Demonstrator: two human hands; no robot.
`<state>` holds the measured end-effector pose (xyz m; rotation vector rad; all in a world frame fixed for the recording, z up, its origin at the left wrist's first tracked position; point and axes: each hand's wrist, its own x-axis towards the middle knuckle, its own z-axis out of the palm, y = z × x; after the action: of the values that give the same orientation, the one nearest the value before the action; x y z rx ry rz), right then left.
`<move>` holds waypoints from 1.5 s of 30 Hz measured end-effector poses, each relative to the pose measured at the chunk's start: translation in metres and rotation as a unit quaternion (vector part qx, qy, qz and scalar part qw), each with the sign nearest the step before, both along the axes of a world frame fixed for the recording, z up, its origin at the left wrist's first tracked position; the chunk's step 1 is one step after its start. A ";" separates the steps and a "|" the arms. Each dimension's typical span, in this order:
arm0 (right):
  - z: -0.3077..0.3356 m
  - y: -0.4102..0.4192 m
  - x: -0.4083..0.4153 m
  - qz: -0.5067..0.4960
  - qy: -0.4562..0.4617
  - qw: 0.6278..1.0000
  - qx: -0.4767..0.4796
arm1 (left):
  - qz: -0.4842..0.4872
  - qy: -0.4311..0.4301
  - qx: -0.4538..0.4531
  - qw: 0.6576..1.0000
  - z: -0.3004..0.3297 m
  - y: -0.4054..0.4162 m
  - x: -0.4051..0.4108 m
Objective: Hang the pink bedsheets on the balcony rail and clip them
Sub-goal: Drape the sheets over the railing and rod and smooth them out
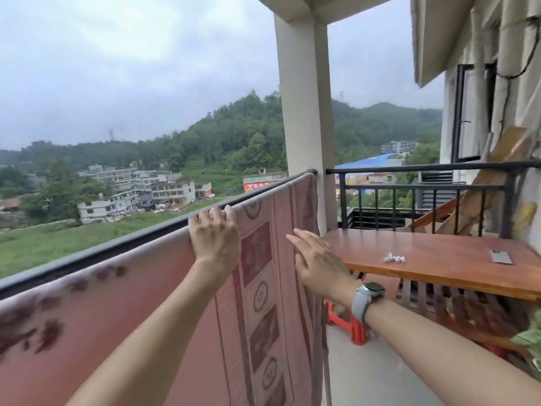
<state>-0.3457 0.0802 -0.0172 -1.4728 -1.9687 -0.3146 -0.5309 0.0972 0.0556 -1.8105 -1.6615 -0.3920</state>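
The pink bedsheet [164,312] hangs draped over the dark balcony rail [96,253], running from the lower left of the view up to the pale concrete pillar [304,118], with a patterned border of squares and round medallions near its far end. The left hand [215,235] sits on top of the rail, its fingers [216,213] curled over the sheet's upper fold and gripping cloth against the bar. The right hand [317,262] is spread flat, fingers straight and close together, palm pressing against the hanging face of the sheet just below and to the right of the left hand; it holds nothing. A grey-strapped watch [367,297] sits on the right wrist. Just beside the sheet's end stands a wooden table [439,259] carrying a small crumpled white wrapper [393,257] and a flat grey object [501,257]. A red plastic stool [355,326] stands under the table.
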 end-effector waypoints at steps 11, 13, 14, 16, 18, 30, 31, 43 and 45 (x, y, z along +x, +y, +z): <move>0.000 0.223 0.160 0.075 0.141 0.987 -0.013 | 0.006 0.029 0.002 1.000 0.009 0.195 0.160; -0.003 0.265 0.185 0.083 0.155 0.984 0.000 | -0.003 0.031 0.012 0.999 0.011 0.235 0.191; -0.002 0.287 0.197 0.090 0.169 0.982 0.002 | -0.009 0.032 0.014 0.999 0.011 0.255 0.206; 0.004 0.334 0.218 0.105 0.212 0.972 -0.007 | -0.030 0.033 0.019 0.999 0.012 0.297 0.237; 0.014 0.382 0.235 0.127 0.254 0.958 -0.039 | -0.049 0.031 0.020 0.998 0.017 0.338 0.264; -0.022 0.507 0.249 0.382 0.332 0.861 -0.040 | -0.008 -0.044 0.036 0.998 0.027 0.417 0.324; -0.023 0.509 0.250 0.407 0.332 0.849 -0.047 | 0.001 -0.045 0.042 0.998 0.026 0.418 0.327; -0.016 0.545 0.289 0.595 0.253 0.763 -0.022 | 0.131 -0.173 0.264 0.940 -0.017 0.429 0.381; -0.041 0.551 0.290 0.596 0.286 0.740 -0.126 | 0.155 -0.186 0.311 0.919 -0.052 0.424 0.399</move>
<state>-0.0554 0.6311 -0.0577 -0.1079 -2.0037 0.8879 -0.1321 0.5208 0.0037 -1.0245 -1.7608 -1.0361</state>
